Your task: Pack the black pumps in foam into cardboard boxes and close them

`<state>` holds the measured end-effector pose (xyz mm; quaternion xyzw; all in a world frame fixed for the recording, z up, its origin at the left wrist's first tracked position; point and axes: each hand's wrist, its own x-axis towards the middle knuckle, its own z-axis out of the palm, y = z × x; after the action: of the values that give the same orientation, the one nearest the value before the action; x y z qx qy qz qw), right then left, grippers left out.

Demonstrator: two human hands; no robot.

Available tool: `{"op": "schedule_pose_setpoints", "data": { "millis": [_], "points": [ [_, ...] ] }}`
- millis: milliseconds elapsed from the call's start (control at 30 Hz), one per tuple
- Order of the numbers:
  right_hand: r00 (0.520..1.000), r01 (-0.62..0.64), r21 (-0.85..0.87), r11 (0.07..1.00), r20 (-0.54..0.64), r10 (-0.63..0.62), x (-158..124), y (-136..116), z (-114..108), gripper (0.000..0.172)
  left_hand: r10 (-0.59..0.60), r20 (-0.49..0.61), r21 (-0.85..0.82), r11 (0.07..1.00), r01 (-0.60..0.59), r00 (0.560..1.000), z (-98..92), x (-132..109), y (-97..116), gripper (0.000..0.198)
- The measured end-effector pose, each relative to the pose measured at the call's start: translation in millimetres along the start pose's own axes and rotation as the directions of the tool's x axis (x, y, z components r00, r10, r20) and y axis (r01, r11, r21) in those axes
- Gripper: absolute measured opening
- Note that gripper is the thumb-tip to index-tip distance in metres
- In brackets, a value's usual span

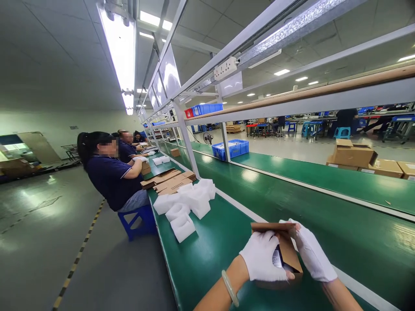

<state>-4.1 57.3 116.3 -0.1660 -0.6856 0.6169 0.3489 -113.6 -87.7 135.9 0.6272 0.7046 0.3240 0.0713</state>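
Observation:
A small brown cardboard box [291,255] with its lid raised stands on the green bench in front of me. My left hand [263,257], in a white glove with bare fingertips, is curled over the near left side of the box, its thumb at the front edge. Between those fingers, something shiny and silvery [277,258] shows inside; its kind cannot be made out. My right hand [313,250], gloved the same way, pinches the lid at the box's far right corner. White foam inserts [182,227] lie in a pile to the left.
Flattened cardboard boxes [175,182] are stacked beyond the foam. Co-workers [112,177] sit along the bench's left edge. A green conveyor belt [259,185] runs alongside, with a blue crate [231,150] beyond it. A metal post [187,147] rises behind the foam.

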Motion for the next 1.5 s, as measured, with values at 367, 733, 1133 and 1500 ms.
{"op": "schedule_pose_setpoints", "data": {
  "millis": [367, 733, 1133, 1500],
  "points": [
    [0.959, -0.282, -0.424, 0.86, -0.12, 0.255, -62.0, 4.4, -16.5, 0.06, -0.589, -0.325, -0.778, 0.611, 0.146, 0.74, 6.3, -74.2, -3.4, 0.062],
    [0.992, -0.092, -0.551, 0.83, 0.017, 0.121, -69.4, -4.0, -9.0, 0.046, -0.467, -0.104, -0.789, 0.576, 0.213, 0.878, -13.8, -67.5, -13.8, 0.071],
    [0.827, 0.46, -0.84, 0.287, 0.288, -0.483, -83.5, -14.8, -8.7, 0.014, 0.012, -0.421, -0.274, 0.952, -0.139, 0.907, -4.9, -76.9, -41.5, 0.019],
    [0.695, 0.624, -0.772, 0.118, 0.481, -0.534, -86.7, 2.0, -23.8, 0.024, 0.437, -0.394, 0.251, 0.897, -0.363, 0.808, 17.7, -76.4, -34.3, 0.032]
  ]
}}
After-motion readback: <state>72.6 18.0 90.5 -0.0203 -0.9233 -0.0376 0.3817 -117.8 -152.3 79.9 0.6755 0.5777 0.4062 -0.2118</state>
